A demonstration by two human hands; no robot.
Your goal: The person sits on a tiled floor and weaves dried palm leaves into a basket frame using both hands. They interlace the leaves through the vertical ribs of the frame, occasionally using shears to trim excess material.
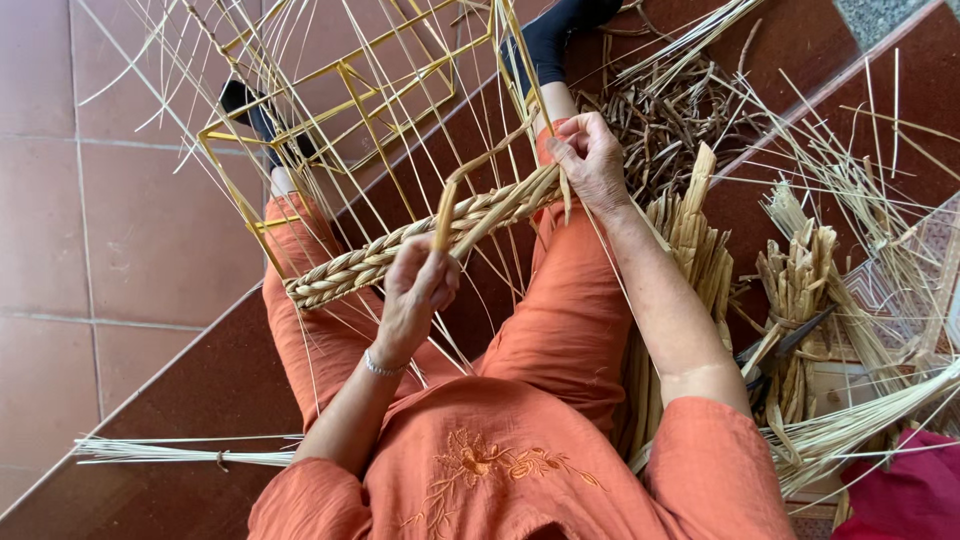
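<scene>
Pinching a flat straw strand (446,205), left hand (415,290) and right hand (592,160) grip the braided band (400,250).

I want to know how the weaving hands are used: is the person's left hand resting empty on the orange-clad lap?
No, the left hand pinches a pale flat straw strand rising from the braided straw band.

The person's left hand (415,290) sits low and central, fingers pinched together and pointing up, the wrist bent and the forearm angling back toward the body. The right hand (592,160) reaches farther forward, fingers curled in a grip, arm extended nearly straight.
</scene>
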